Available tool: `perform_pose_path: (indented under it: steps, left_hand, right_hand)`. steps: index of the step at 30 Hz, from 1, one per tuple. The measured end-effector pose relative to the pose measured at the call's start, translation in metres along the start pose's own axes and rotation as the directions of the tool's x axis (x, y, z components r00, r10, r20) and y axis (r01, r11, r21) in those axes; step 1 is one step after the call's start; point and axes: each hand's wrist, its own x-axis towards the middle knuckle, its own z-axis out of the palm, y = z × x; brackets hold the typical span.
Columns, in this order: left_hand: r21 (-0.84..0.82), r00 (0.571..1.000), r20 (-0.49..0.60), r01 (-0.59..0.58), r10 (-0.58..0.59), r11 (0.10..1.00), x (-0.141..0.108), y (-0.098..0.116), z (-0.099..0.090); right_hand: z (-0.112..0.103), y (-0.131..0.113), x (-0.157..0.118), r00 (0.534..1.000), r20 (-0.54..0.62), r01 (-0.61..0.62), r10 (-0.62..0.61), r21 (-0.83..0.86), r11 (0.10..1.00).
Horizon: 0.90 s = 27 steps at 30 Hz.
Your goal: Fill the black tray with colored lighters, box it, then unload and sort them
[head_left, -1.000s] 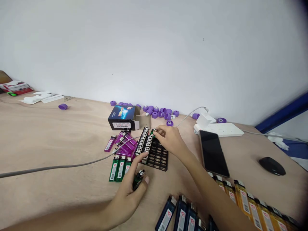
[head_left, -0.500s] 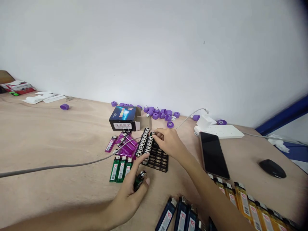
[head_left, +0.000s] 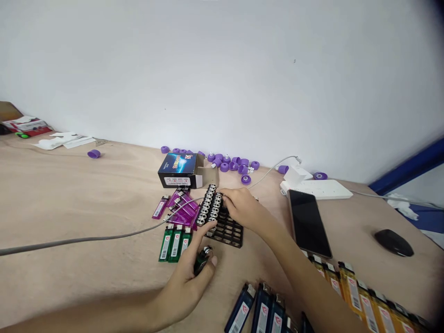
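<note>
My left hand (head_left: 187,284) is closed round a green lighter (head_left: 201,263), its metal top showing between thumb and fingers. Its index finger reaches forward to the near end of a black grid tray (head_left: 231,233). Two rows of upright lighters (head_left: 209,203), metal tops up, fill the tray's left side; bare cells show on the right. My right hand (head_left: 245,208) is over the tray's far part, thumb and index finger closed at the top of the far lighter in the second row, which they largely cover. Green lighters (head_left: 175,244) and purple lighters (head_left: 182,210) lie left of the tray.
An open dark box (head_left: 178,171) stands behind, with purple caps (head_left: 233,165) along the wall. A grey cable (head_left: 104,239) crosses to the tray. Rightward are a phone (head_left: 308,222), power strip (head_left: 326,189) and mouse (head_left: 393,242). Blue lighters (head_left: 262,312) and yellow lighters (head_left: 354,286) lie nearer.
My right fingers have come down slightly at the far end of the second row, and the lighter top there is more covered. My left hand keeps its hold on the green lighter.
</note>
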Motion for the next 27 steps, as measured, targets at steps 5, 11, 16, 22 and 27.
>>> perform_pose_path:
  steps: [5, 11, 16, 22, 27]
  left_hand:
    - [0.076, 0.997, 0.041, -0.07, 0.067, 0.995, -0.01, -0.005, -0.001]
    - [-0.295, 0.947, 0.319, 0.054, 0.045, 0.954, 0.0, 0.001, 0.001]
    - [-0.477, 0.92, 0.39, 0.238, -0.039, 0.846, 0.01, -0.006, 0.006]
    - [-0.548, 0.904, 0.423, 0.306, -0.058, 0.779, 0.009, -0.017, 0.008]
    - [-0.571, 0.91, 0.412, 0.302, -0.051, 0.763, 0.009, -0.013, 0.006]
  right_hand:
    - [-0.028, -0.003, -0.006, 1.0, -0.005, -0.023, 0.023, -0.035, 0.999]
    - [-0.072, -0.042, -0.034, 0.988, 0.14, -0.085, 0.071, 0.095, 0.992]
    - [-0.061, -0.067, -0.048, 0.878, 0.469, -0.137, 0.089, 0.068, 0.988]
    - [-0.033, -0.075, -0.041, 0.886, 0.463, -0.012, 0.026, -0.033, 0.999]
    - [-0.044, -0.075, -0.035, 0.9, 0.42, 0.054, -0.113, 0.151, 0.987]
